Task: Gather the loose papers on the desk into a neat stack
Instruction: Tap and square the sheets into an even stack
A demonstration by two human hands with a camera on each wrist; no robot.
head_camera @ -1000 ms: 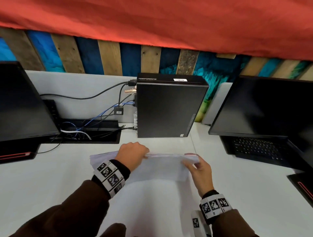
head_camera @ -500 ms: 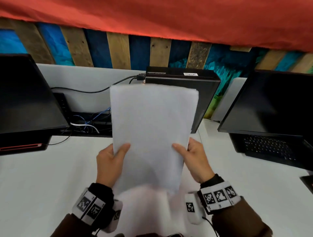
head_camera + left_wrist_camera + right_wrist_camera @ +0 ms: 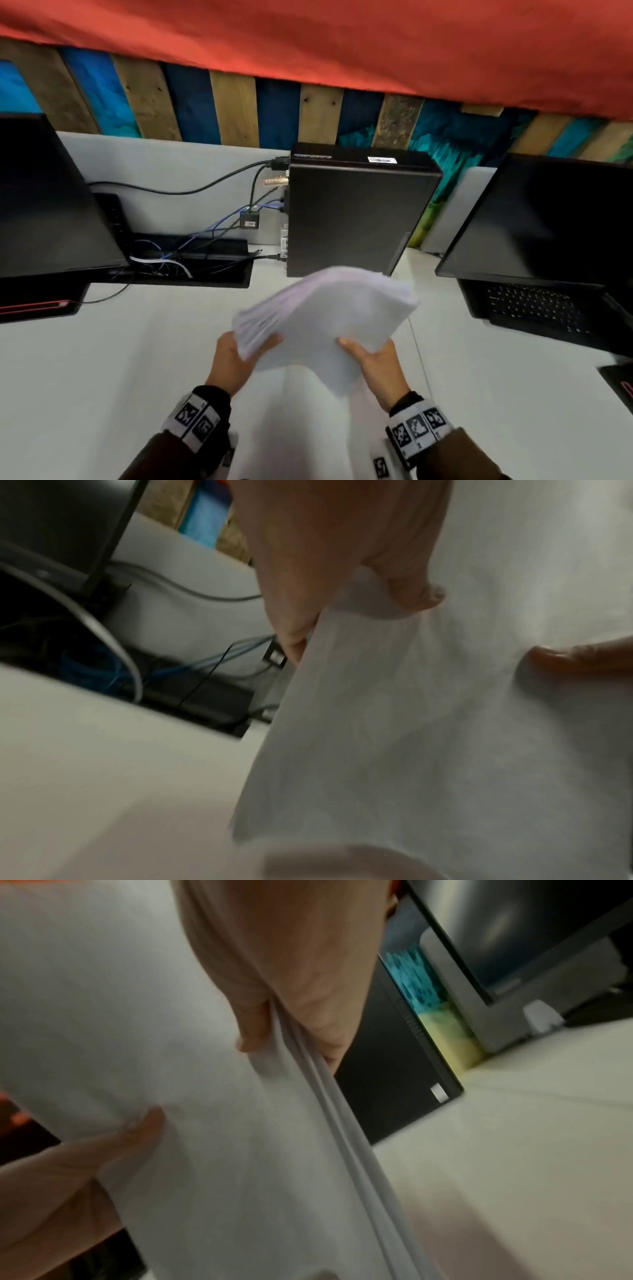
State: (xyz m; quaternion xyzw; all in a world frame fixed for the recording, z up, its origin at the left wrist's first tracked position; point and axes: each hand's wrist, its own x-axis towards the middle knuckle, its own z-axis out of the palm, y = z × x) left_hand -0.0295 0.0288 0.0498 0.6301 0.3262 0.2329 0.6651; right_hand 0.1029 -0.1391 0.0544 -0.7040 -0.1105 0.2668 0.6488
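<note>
Above white desk (image 3: 102,377), both hands' fingers (image 3: 346,342) clamp tilted paper stack (image 3: 325,315).

Counted: two hands, left hand (image 3: 236,359) and right hand (image 3: 378,365). One bundle of papers (image 3: 329,315) between their fingers (image 3: 346,342); sheet count blurred. Beyond the fingers: one computer tower (image 3: 352,219), two monitors (image 3: 51,205) (image 3: 548,222), one keyboard (image 3: 534,305), one surface (image 3: 102,359).
</note>
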